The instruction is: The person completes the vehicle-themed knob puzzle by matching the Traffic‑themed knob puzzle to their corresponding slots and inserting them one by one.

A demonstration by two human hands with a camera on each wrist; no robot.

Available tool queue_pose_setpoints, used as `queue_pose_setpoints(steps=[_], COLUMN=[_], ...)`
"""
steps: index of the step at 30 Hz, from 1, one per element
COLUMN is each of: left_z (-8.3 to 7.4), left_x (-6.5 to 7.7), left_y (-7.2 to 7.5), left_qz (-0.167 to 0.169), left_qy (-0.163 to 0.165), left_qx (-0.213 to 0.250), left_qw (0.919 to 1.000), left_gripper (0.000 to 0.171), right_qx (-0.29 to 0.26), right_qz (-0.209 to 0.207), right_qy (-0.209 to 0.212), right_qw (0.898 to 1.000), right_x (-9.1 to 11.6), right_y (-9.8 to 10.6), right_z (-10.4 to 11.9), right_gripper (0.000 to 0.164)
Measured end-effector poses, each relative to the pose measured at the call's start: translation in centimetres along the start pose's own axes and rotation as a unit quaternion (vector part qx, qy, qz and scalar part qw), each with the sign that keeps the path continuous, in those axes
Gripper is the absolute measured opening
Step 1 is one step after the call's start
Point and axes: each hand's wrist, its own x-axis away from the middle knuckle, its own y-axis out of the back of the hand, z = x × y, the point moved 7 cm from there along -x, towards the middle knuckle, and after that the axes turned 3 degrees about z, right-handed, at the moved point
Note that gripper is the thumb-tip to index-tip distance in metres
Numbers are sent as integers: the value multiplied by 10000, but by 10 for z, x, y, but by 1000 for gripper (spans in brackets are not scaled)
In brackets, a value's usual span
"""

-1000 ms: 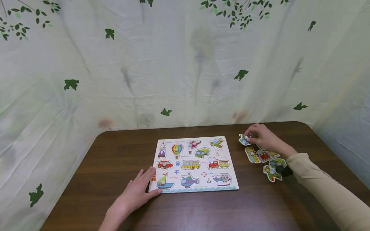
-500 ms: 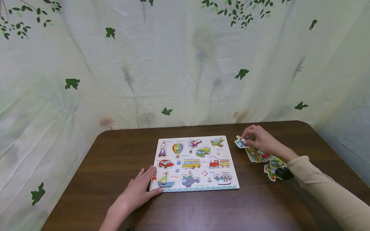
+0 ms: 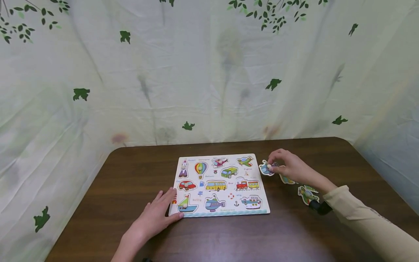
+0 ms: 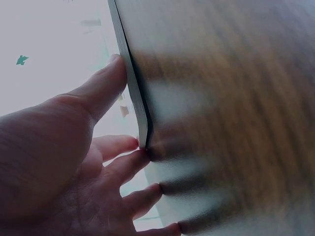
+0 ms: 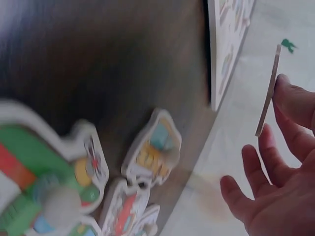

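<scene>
In the head view my left hand (image 3: pixel 155 214) lies along the lower left corner of a white puzzle board (image 3: pixel 191 175) printed with vehicles. Its fingers are extended; in the left wrist view the thumb (image 4: pixel 106 81) rests on the board's edge and fingertips reach the table. My right hand (image 3: pixel 291 166) pinches a small blue-and-purple knobbed puzzle piece (image 3: pixel 264 169) just off the board's upper right side. The right wrist view shows that piece (image 5: pixel 268 93) edge-on between thumb and fingers, its picture turned from sight.
Several loose knobbed pieces lie under and beside the right forearm, among them a green airplane (image 3: pixel 307 195) and a yellow piece (image 3: pixel 286 179). A black device (image 3: pixel 320 207) sits at the right wrist. Behind the brown table (image 3: pixel 137 171) hangs a leaf-printed curtain (image 3: pixel 209 72).
My right hand has brought the blue-and-purple piece leftward and nearer, from the loose pieces to the board's right edge. My left hand has stayed on the corner.
</scene>
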Motion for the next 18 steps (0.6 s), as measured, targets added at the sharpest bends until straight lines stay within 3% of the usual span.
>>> queue_pose_setpoints(steps=[10,18], left_z=[2,2], left_x=[-2,-2], left_y=[-2,-2], left_qz=[42,27], left_qy=[18,6], left_qx=[-21,-13], left_qw=[10000,10000], left_gripper=[86,86], right_qx=[-288,-463], right_qz=[-87,279], right_qy=[235,295], right_qw=[9993,9981], right_x=[6,7], right_y=[-18,-34], right_z=[21,37], right_gripper=[13,12])
